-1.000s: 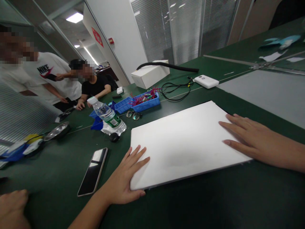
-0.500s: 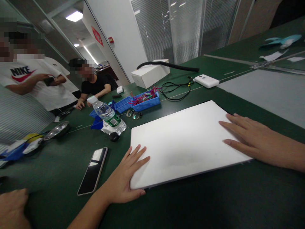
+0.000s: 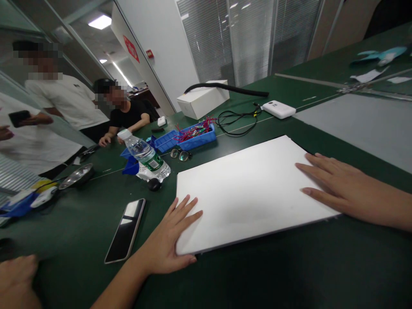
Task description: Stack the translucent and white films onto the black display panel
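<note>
A flat white rectangular panel [image 3: 244,193] with a thin dark edge lies at a slant on the green table. My left hand [image 3: 174,236] rests on its near left corner, fingers spread over the top and the thumb along the front edge. On the right side, my right hand [image 3: 334,184] lies with fingers stretched out over the panel's border. Neither hand is closed around it. Left of my left hand is a phone [image 3: 125,231] with a dark screen. What is under the panel is hidden.
Beyond the panel are a water bottle [image 3: 144,154], glasses [image 3: 180,154], a blue tray [image 3: 198,137] of red wires, a black cable [image 3: 238,122], a white power bank [image 3: 279,109] and a white box [image 3: 202,103]. Another person's hand [image 3: 17,274] is at lower left; several people are behind.
My hands and the panel have not visibly moved. At the left, the standing person in the white shirt has shifted further left, uncovering another person behind.
</note>
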Tool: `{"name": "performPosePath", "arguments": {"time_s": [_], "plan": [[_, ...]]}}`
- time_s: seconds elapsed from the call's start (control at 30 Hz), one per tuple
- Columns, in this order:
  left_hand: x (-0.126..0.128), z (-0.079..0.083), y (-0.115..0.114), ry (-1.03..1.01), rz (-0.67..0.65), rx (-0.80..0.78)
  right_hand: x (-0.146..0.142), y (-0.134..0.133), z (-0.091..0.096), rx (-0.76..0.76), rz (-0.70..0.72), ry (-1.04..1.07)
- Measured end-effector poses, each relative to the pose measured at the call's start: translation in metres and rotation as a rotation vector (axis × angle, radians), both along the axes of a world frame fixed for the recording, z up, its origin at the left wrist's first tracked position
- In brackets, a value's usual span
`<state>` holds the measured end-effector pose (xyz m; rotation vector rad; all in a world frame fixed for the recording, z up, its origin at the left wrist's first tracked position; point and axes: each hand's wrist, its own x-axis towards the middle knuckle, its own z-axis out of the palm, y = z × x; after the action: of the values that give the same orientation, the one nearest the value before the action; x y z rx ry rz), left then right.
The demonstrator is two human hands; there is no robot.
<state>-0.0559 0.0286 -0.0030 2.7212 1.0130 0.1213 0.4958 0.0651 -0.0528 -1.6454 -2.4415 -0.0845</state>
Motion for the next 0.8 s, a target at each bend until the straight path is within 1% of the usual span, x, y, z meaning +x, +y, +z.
{"name": "performPosePath", "arguments": {"time_s": [0.33, 0.47, 0.63, 0.8], "plan": [[-0.001, 0.000, -0.001, 0.011, 0.009, 0.005, 0.000, 0.001, 0.003, 0.008, 0.037, 0.028], [-0.002, -0.001, -0.002, 0.018, 0.022, -0.006, 0.000, 0.001, 0.005, -0.010, 0.019, 0.066], [-0.002, -0.001, -0.001, 0.012, 0.025, -0.004, -0.001, 0.001, 0.008, -0.037, -0.018, 0.207], [-0.002, 0.000, -0.001, -0.005, 0.020, -0.010, 0.007, 0.003, 0.017, -0.095, -0.120, 0.392]]}}
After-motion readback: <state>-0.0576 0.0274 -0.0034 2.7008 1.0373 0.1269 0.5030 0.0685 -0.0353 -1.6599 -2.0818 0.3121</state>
